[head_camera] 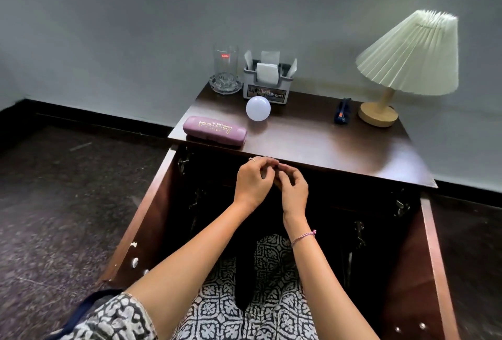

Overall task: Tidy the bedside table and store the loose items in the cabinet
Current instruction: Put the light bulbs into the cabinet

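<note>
Dark-stained wood forms the counter (pixel 312 144) and the cabinet (pixel 339 198) beneath it.

Head view. Both cabinet doors, left door (pixel 141 220) and right door (pixel 423 258), stand open, so storage is accessible; the interior is too dark to show any contents. The left hand (pixel 254 179) and right hand (pixel 294 187) meet just below the counter's front edge, fingers curled and fingertips touching. Each grip is nearly closed, but whether anything small is pinched between them cannot be told.

Progress, as a judgement: early. The loose items all lie on the counter, none visibly stored. A purple spectacle case (pixel 214 131) sits at the front-left corner. A white globe (pixel 258 108) lies near the middle, just in front of a grey napkin holder (pixel 267 87) at the rear edge. A drinking glass (pixel 225 61) stands in a cut-glass dish (pixel 225 85) at the rear-left corner. A small navy pouch (pixel 342 111) lies just beside the lamp (pixel 407 62) toward the right edge. The case, globe and pouch look the likeliest candidates for storing.

Writing: the glass bears a small red label that appears to read "cello"; the holder's front panel shows "OPEL"; the case carries gold lettering, its first word seemingly "PRINCE", the rest illegible.
</note>
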Motion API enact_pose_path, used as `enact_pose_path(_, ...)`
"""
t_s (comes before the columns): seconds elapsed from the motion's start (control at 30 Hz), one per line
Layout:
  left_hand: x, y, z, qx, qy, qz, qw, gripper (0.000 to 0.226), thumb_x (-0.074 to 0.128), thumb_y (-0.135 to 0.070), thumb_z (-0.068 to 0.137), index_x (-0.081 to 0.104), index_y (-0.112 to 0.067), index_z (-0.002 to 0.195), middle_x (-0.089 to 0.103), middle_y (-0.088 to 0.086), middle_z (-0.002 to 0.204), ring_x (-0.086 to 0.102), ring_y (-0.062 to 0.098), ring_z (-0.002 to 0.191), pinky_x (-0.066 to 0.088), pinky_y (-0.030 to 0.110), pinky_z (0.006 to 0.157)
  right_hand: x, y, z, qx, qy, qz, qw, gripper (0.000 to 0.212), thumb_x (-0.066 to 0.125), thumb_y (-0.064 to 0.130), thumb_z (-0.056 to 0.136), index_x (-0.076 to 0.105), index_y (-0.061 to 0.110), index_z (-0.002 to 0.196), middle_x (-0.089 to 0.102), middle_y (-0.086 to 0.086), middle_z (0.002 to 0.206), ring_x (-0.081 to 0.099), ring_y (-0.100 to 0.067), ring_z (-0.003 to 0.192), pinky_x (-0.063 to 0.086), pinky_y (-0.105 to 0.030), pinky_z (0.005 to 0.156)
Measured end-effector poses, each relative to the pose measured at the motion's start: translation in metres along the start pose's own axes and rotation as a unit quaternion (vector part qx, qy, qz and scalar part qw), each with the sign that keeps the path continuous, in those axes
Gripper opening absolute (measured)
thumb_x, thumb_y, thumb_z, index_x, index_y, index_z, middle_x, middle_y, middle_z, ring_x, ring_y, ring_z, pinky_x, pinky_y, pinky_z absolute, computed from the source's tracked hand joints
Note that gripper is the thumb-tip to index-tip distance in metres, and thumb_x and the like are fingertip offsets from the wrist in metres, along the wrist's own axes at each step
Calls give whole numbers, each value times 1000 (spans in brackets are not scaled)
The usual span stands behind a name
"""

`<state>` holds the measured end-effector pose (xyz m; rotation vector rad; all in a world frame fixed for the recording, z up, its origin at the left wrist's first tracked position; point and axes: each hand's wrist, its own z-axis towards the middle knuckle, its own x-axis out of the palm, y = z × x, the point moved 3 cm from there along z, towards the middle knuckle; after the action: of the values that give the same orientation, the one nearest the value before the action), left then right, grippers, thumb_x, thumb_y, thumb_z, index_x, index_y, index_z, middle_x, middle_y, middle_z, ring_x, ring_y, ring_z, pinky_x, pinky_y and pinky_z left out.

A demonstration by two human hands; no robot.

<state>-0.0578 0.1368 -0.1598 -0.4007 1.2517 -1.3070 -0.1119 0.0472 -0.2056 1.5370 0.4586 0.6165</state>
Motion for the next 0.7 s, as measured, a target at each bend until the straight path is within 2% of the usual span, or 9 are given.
enact_pose_path(0.1, -8, -12, 4, 13, -28, -8, 999, 18, 57, -10, 83, 73, -14, 92, 74, 1, 89, 66, 14, 82, 52, 25, 80, 1, 21, 0, -13, -1, 40, 999, 20, 58, 10, 88, 69, 25, 84, 72, -4, 91, 70, -18, 88, 55, -37, 84)
enact_pose_path(0.23, -18, -28, 17, 35, -48, -25, 998, 18, 57, -10, 83, 73, -14, 90, 74, 3, 90, 67, 16, 80, 53, 29, 79, 7, 47, 6, -29, -8, 58, 998, 18, 56, 9, 88, 68, 21, 83, 72, -13, 88, 68, -29, 87, 55, -40, 84)
enact_pose_path(0.37, -33, -41, 45, 37, -69, 3, 997, 19, 56, -17, 83, 72, -20, 92, 74, -2, 92, 67, 13, 81, 52, 26, 75, 19, 75, 21, -48, 1, 80, 996, 22, 51, 4, 91, 66, 17, 84, 66, -4, 81, 63, -9, 69, 56, -22, 72)
enact_pose_path(0.43, -44, -48, 66, 27, -90, 6, 996, 18, 57, -18, 84, 72, -22, 92, 74, -2, 91, 66, 12, 79, 52, 25, 74, 25, 91, 34, -60, 10, 88, 994, 21, 49, 3, 92, 65, 15, 86, 64, -3, 80, 61, -10, 70, 55, -18, 70)
enact_pose_path(0.57, -60, -54, 109, 19, -100, 54, 993, 18, 56, -25, 82, 70, -25, 93, 71, -4, 95, 64, 12, 83, 43, 20, 71, 41, 112, 63, -77, 18, 91, 993, 20, 50, 2, 92, 65, 13, 88, 65, -4, 83, 59, -13, 74, 52, -22, 74)
enact_pose_path(0.7, -60, -42, 142, -24, -78, 117, 990, 25, 57, -33, 81, 67, -24, 102, 68, 0, 106, 62, 20, 97, 44, 26, 77, 55, 115, 92, -75, 22, 71, 994, 18, 51, 3, 92, 65, 13, 91, 65, -4, 87, 58, -15, 80, 49, -30, 80)
